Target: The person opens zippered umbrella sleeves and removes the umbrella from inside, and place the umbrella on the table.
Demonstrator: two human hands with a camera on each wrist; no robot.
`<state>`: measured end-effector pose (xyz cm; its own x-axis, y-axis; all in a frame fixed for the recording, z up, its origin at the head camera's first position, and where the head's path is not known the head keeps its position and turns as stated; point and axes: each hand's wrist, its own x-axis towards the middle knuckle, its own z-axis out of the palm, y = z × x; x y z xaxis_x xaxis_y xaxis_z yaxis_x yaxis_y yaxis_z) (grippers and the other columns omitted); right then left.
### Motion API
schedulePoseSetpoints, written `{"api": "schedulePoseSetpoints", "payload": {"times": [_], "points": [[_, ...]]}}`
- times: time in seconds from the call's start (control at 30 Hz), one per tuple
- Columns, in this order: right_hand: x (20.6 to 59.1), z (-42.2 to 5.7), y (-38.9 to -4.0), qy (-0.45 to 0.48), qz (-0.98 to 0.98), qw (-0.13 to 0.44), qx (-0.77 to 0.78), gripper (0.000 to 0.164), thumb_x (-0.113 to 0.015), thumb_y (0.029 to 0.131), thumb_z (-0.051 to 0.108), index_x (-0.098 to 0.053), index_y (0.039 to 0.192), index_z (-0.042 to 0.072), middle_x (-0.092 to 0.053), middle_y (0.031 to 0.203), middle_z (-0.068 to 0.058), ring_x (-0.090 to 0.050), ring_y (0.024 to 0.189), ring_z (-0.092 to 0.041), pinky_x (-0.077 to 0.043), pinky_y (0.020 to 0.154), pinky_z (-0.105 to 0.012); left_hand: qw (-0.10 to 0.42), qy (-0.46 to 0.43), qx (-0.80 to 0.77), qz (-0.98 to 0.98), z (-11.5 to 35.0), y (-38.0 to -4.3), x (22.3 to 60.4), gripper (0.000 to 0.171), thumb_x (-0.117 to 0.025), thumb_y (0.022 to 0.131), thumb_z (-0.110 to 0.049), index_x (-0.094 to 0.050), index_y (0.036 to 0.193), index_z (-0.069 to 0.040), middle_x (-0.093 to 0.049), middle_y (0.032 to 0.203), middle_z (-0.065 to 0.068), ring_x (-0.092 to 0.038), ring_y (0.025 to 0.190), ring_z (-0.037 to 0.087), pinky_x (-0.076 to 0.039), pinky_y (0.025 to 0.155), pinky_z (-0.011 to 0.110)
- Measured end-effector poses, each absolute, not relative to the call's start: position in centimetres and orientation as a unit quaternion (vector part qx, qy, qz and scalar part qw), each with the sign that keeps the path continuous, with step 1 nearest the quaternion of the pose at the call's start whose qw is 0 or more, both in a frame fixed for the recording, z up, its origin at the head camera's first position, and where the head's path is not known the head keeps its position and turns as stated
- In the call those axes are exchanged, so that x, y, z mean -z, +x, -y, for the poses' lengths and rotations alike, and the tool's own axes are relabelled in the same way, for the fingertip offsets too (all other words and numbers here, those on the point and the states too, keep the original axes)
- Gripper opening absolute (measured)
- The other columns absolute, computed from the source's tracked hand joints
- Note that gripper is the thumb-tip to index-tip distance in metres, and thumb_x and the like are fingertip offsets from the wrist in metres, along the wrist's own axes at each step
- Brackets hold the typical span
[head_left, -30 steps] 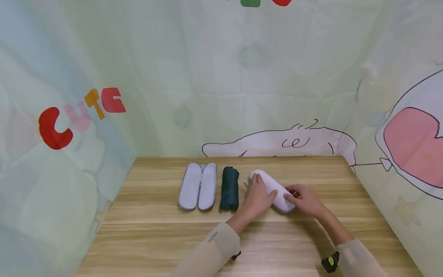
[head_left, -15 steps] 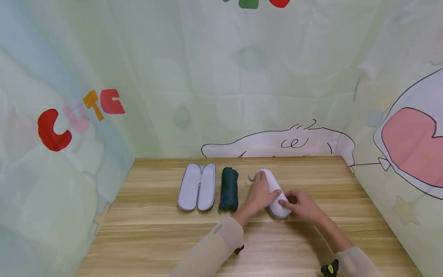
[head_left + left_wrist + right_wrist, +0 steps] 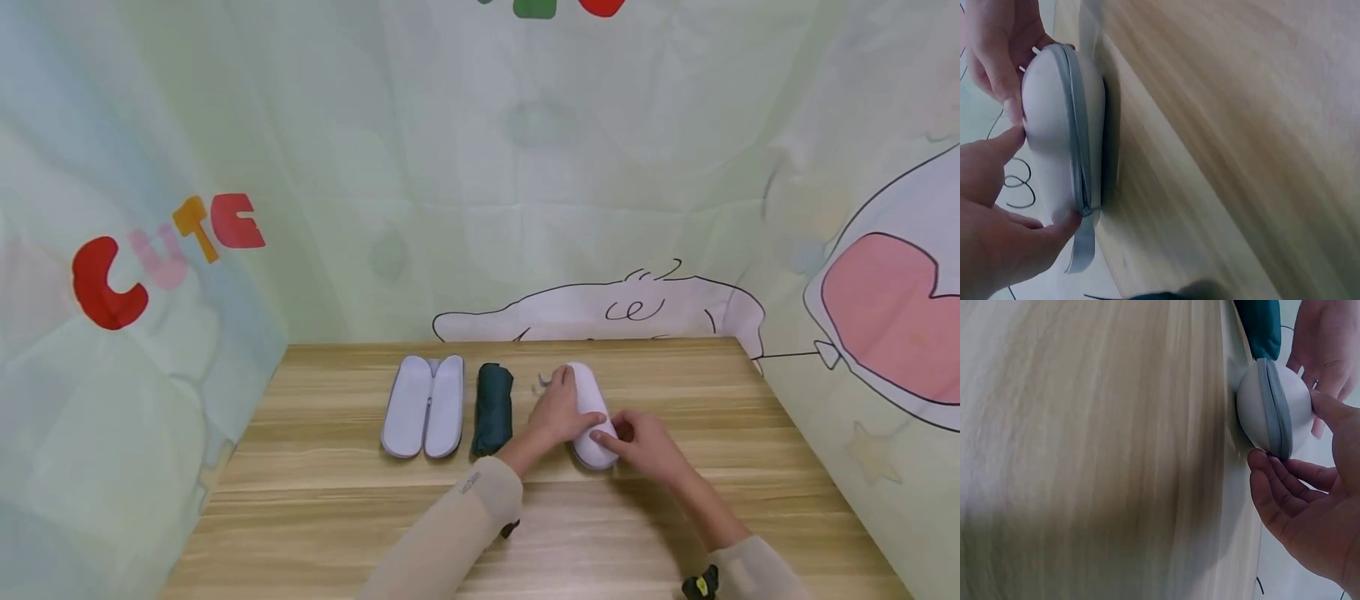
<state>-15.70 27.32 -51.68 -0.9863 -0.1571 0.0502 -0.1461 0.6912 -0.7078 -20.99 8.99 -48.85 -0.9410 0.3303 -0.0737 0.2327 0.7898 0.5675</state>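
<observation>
A white, rounded zippered case [image 3: 590, 392] lies shut on the table, its long side pointing away from me. My left hand [image 3: 557, 412] holds it along the left side, thumb on top and fingertips toward the far end. In the left wrist view, a finger touches the end of the grey zipper [image 3: 1079, 134], where a short strap [image 3: 1083, 248] hangs out. At the near right end, my right hand [image 3: 647, 446] pinches the case, thumb on top and fingertips at the zipper seam in the right wrist view.
Left of the case lies a rolled dark green fabric bundle [image 3: 492, 408]. Farther left, a pale case [image 3: 407, 408] lies spread open in two halves. The wooden table [image 3: 337, 517] meets a printed curtain [image 3: 360, 250] at its back and sides.
The white case has turned from a slant to pointing nearly straight away from me, its near end swinging left. Both hands have kept hold of it and shifted along.
</observation>
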Motion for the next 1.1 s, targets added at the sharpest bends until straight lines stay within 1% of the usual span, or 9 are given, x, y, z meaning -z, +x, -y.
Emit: {"api": "schedulePoseSetpoints", "payload": {"times": [0.1, 0.2, 0.37, 0.53, 0.8, 0.97, 1.1], "points": [[51.8, -26.7, -15.8, -0.085, -0.923, -0.006, 0.375, 0.035, -0.081, 0.095, 0.037, -0.07, 0.095, 0.004, -0.067, 0.079, 0.001, -0.06, 0.073, -0.012, -0.051, 0.065, -0.028, 0.101, 0.149, -0.291, -0.94, -8.5, -21.5, 49.0, 0.103, -0.079, 0.095, -0.049, -0.022, 0.167, -0.002, -0.027, 0.171, 0.014, -0.05, 0.142, 0.029, -0.045, 0.115, 0.041], [51.9, -26.4, -15.8, -0.087, -0.927, -0.017, 0.364, 0.037, -0.08, 0.095, 0.038, -0.07, 0.096, 0.002, -0.068, 0.078, 0.001, -0.061, 0.072, -0.011, -0.05, 0.064, -0.029, 0.112, 0.155, -0.298, -0.935, -8.1, -21.9, 49.0, 0.102, -0.078, 0.096, -0.048, -0.021, 0.168, -0.003, -0.025, 0.172, 0.014, -0.047, 0.145, 0.029, -0.042, 0.118, 0.042], [52.3, -26.3, -15.8, -0.075, -0.929, -0.027, 0.36, 0.038, -0.081, 0.094, 0.039, -0.07, 0.096, 0.002, -0.068, 0.079, 0.0, -0.062, 0.072, -0.011, -0.051, 0.065, -0.029, 0.121, 0.168, -0.309, -0.928, -7.9, -22.0, 49.2, 0.1, -0.076, 0.098, -0.046, -0.02, 0.168, -0.002, -0.023, 0.173, 0.014, -0.043, 0.149, 0.029, -0.039, 0.12, 0.043], [52.6, -26.2, -15.5, -0.068, -0.928, -0.039, 0.363, 0.039, -0.082, 0.094, 0.04, -0.07, 0.097, 0.004, -0.069, 0.083, 0.0, -0.063, 0.075, -0.011, -0.053, 0.067, -0.029, 0.121, 0.178, -0.293, -0.932, -8.0, -22.1, 49.2, 0.097, -0.074, 0.099, -0.047, -0.021, 0.168, -0.002, -0.022, 0.174, 0.014, -0.041, 0.151, 0.028, -0.038, 0.121, 0.041], [52.4, -25.9, -15.5, -0.065, -0.929, -0.051, 0.36, 0.04, -0.082, 0.094, 0.042, -0.069, 0.098, 0.004, -0.068, 0.084, -0.001, -0.061, 0.076, -0.013, -0.052, 0.066, -0.029, 0.11, 0.193, -0.273, -0.936, -8.0, -22.6, 49.1, 0.094, -0.072, 0.101, -0.047, -0.023, 0.167, -0.002, -0.022, 0.174, 0.014, -0.041, 0.151, 0.028, -0.037, 0.121, 0.04], [52.5, -25.9, -15.5, -0.063, -0.931, -0.054, 0.356, 0.04, -0.083, 0.093, 0.041, -0.069, 0.098, 0.004, -0.067, 0.084, -0.001, -0.06, 0.076, -0.013, -0.052, 0.066, -0.029, 0.119, 0.19, -0.271, -0.936, -8.0, -22.5, 49.0, 0.093, -0.071, 0.101, -0.048, -0.025, 0.167, -0.002, -0.021, 0.174, 0.013, -0.042, 0.151, 0.028, -0.037, 0.121, 0.041], [52.6, -25.8, -15.4, -0.067, -0.934, -0.062, 0.346, 0.04, -0.083, 0.093, 0.041, -0.068, 0.097, 0.004, -0.065, 0.084, -0.001, -0.059, 0.075, -0.013, -0.051, 0.066, -0.03, 0.121, 0.178, -0.266, -0.939, -8.0, -22.3, 49.0, 0.09, -0.071, 0.1, -0.051, -0.03, 0.166, -0.004, -0.022, 0.174, 0.011, -0.045, 0.148, 0.027, -0.039, 0.12, 0.042]]}}
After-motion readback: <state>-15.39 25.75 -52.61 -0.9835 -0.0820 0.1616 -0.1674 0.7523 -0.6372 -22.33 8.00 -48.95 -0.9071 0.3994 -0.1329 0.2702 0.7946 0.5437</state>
